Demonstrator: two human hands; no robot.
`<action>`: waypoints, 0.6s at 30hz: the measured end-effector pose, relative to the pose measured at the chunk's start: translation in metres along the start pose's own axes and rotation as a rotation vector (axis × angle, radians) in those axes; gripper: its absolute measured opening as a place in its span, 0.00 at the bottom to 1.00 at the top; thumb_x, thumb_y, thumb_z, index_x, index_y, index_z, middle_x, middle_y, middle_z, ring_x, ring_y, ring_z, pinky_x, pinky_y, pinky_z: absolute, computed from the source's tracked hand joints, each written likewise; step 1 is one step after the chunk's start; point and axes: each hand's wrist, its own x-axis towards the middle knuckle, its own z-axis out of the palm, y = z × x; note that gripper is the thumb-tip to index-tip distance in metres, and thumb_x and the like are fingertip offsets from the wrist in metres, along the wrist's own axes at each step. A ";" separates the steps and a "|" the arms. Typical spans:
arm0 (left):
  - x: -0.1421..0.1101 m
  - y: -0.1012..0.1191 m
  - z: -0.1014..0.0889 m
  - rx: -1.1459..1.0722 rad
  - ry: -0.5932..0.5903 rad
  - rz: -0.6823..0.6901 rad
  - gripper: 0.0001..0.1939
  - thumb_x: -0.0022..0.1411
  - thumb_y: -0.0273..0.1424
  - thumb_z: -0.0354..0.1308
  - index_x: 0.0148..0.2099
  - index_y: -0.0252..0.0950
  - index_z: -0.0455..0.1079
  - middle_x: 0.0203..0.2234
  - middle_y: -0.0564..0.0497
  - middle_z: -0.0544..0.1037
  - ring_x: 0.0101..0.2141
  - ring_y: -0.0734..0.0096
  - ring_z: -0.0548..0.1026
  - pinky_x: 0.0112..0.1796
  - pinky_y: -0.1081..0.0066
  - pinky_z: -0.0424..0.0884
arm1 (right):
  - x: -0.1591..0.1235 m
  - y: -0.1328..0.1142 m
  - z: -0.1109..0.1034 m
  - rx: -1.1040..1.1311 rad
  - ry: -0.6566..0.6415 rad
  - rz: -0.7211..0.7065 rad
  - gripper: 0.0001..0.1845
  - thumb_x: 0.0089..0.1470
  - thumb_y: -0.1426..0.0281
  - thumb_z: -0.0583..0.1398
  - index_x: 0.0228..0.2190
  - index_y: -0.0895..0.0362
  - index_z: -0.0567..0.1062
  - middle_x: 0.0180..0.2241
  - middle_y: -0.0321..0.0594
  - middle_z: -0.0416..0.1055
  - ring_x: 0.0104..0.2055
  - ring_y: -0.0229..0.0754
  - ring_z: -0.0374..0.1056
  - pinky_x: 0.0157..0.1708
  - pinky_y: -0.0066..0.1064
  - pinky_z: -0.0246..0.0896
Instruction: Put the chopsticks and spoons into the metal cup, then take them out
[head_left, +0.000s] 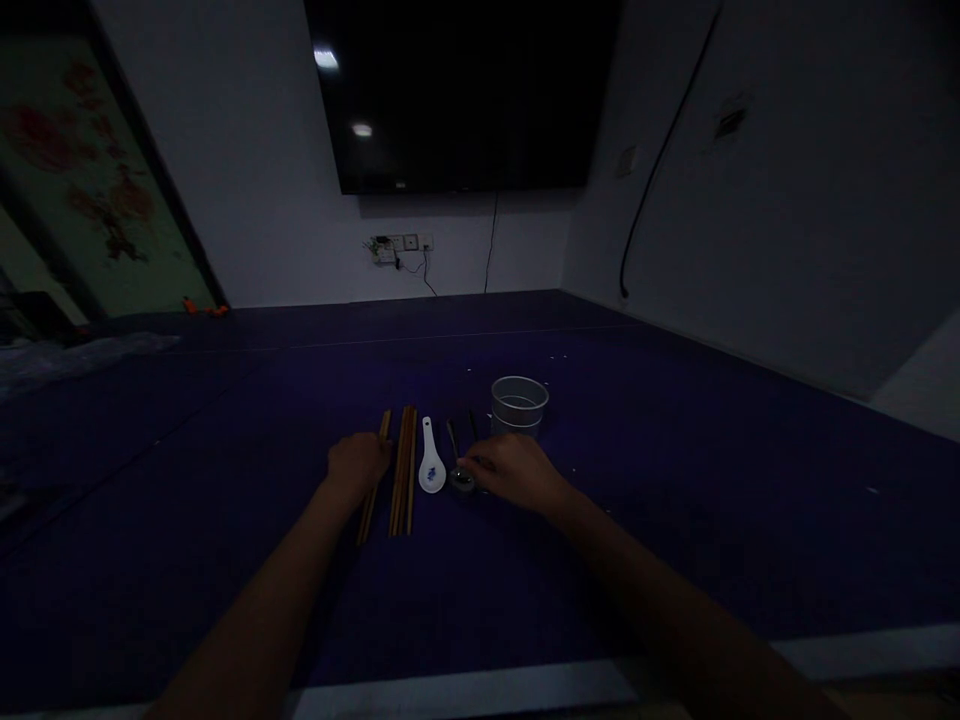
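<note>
My left hand [358,466] is closed on a few wooden chopsticks [368,517], which lie slanted at the left of the row. Beside them lies a bundle of several more chopsticks [402,475]. A white soup spoon [431,470] with a blue mark in its bowl comes after, its handle pointing away from me. To the right is a metal spoon [452,436], and the pinched fingertips of my right hand [517,468] are at its neck. A dark thin handle [473,424] shows just beyond that hand, which hides its lower end.
A round metal tin [519,396] stands behind my right hand, its lower part partly covered. The purple surface [300,590] has a pale front edge [465,688]. Small white scraps lie about. A screen [465,100] hangs on the far wall; clear plastic [82,352] lies far left.
</note>
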 end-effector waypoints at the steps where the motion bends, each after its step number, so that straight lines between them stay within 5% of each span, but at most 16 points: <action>1: 0.000 0.000 0.001 0.019 0.005 0.020 0.24 0.62 0.39 0.40 0.44 0.29 0.72 0.39 0.34 0.77 0.42 0.52 0.75 0.40 0.61 0.69 | 0.000 0.000 0.000 -0.003 -0.001 -0.001 0.18 0.59 0.61 0.51 0.29 0.57 0.76 0.27 0.40 0.75 0.27 0.36 0.67 0.23 0.28 0.41; 18: 0.008 -0.002 0.011 0.004 0.046 0.022 0.22 0.60 0.35 0.41 0.42 0.28 0.73 0.36 0.34 0.77 0.40 0.52 0.76 0.38 0.61 0.70 | 0.000 0.000 -0.001 0.005 -0.020 0.014 0.17 0.58 0.61 0.51 0.30 0.56 0.76 0.28 0.40 0.74 0.28 0.36 0.67 0.24 0.27 0.41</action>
